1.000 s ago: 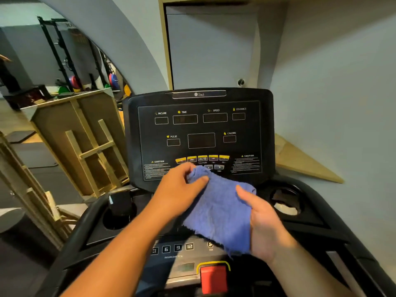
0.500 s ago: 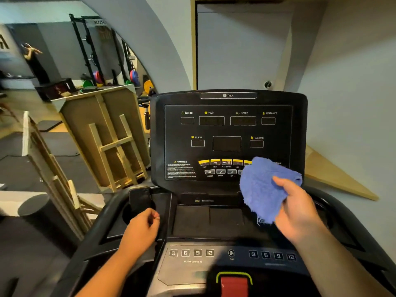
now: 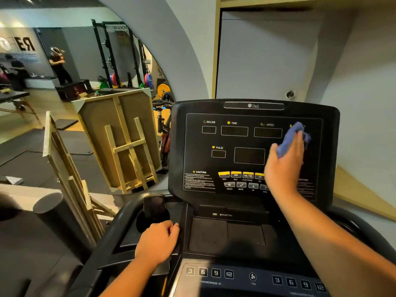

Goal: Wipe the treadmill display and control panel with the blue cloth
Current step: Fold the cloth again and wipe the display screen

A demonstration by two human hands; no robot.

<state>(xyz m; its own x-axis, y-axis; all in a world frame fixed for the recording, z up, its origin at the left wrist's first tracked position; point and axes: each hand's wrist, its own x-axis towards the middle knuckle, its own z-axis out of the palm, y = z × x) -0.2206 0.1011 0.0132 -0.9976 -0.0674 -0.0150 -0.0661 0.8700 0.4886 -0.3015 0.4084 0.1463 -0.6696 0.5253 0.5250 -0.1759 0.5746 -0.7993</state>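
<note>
Blue cloth [image 3: 291, 139] pressed against display [image 3: 235, 155] by right hand [image 3: 284, 166].

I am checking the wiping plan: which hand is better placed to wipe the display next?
Right. The right hand already holds the blue cloth against the display, near its upper right. The left hand rests low on the console edge, without any cloth.

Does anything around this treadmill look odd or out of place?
Yes. Left of the treadmill console, a wooden panel stands tilted with its frame side showing, and a second panel leans nearby, odd for a gym floor. The console itself looks intact; the right hand presses the cloth on its screen.
</note>
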